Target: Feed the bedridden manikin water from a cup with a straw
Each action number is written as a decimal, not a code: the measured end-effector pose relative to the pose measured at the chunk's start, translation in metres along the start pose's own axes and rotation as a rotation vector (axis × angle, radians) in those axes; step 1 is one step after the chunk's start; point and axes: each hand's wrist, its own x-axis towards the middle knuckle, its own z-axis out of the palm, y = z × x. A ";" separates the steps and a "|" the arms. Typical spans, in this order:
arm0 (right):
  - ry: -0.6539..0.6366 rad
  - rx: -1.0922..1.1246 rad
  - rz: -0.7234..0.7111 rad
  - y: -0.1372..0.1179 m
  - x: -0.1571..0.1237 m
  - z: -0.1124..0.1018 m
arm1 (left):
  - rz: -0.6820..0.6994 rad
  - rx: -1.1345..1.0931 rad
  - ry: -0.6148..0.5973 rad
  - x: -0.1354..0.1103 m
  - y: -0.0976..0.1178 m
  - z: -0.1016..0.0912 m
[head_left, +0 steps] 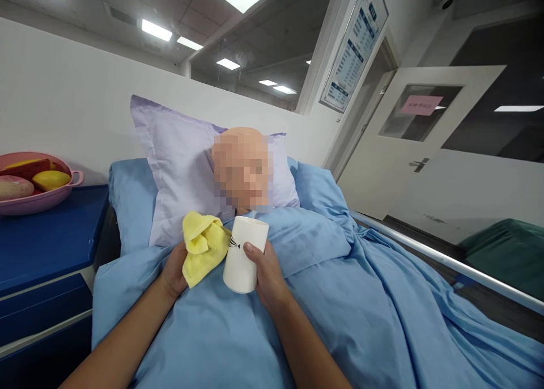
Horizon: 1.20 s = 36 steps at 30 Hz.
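Note:
My right hand [266,275] is wrapped around a white cup [244,253], held upright just below the chin of a figure lying in the bed. My left hand [173,273] grips a crumpled yellow cloth [204,241] right beside the cup, on its left. Both hands hover over the blue blanket [340,298] covering the figure's chest. The figure's head rests on a lilac pillow [178,168].
A blue bedside cabinet [46,236] stands at the left with a pink bowl [38,202] of fruit on top. A metal bed rail [446,258] runs along the right side. A white door [416,145] lies beyond it.

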 end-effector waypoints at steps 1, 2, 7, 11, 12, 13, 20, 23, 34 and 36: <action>0.001 -0.002 0.000 0.000 0.000 0.000 | 0.000 -0.004 0.011 0.000 0.000 -0.001; 0.004 -0.004 0.002 0.000 0.000 0.000 | 0.000 -0.013 0.025 0.001 0.000 -0.002; -0.005 -0.011 0.003 0.001 0.000 -0.001 | 0.000 -0.029 0.063 0.001 0.000 -0.005; -0.004 -0.017 0.004 0.002 0.001 -0.002 | 0.003 -0.031 0.033 0.003 -0.001 -0.010; -0.007 -0.015 0.004 0.002 0.001 -0.003 | 0.006 -0.036 0.020 0.003 -0.001 -0.011; -0.012 -0.012 0.004 0.001 0.001 -0.003 | 0.010 -0.041 0.005 0.004 -0.001 -0.013; -0.026 0.006 0.034 -0.004 0.001 -0.001 | 0.004 -0.071 -0.031 0.006 -0.002 -0.019; -0.025 0.001 0.037 -0.005 0.000 -0.001 | -0.006 -0.080 -0.047 0.007 -0.002 -0.021; -0.015 -0.006 0.041 -0.005 0.001 -0.002 | -0.004 -0.084 -0.005 0.003 -0.002 -0.011; -0.002 -0.002 0.024 -0.003 0.000 -0.001 | 0.027 -0.064 0.024 0.000 -0.003 -0.006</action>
